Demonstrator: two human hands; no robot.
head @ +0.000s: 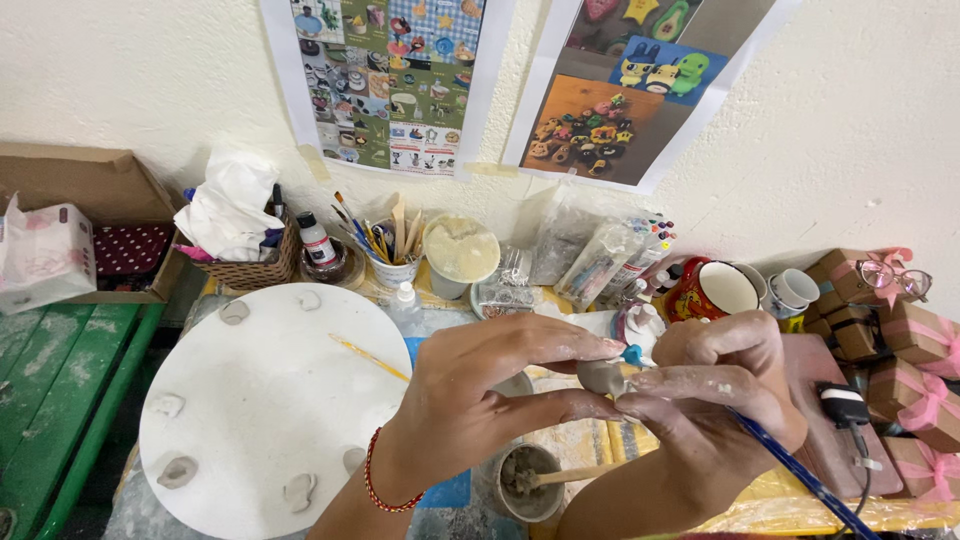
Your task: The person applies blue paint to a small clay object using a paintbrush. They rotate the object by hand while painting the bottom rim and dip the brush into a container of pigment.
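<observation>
My left hand (480, 400), with a red cord at the wrist, pinches a small grey clay piece (601, 376) between thumb and forefinger. My right hand (715, 385), smeared with clay, holds a blue-handled brush (800, 475) whose tip meets the clay piece. Below the hands stands a small cup of grey slip (525, 482) with a wooden stick in it. A round white board (270, 400) on the left carries several small clay pieces around its rim.
A woven basket with cloth (240, 255), a cup of brushes (390, 250), a white lidded tub (460, 252) and bagged supplies (600, 255) line the wall. A red mug (712, 290), gift boxes with pink ribbon (920, 375) and glasses (893, 276) are at right. A cardboard box (90, 190) sits far left.
</observation>
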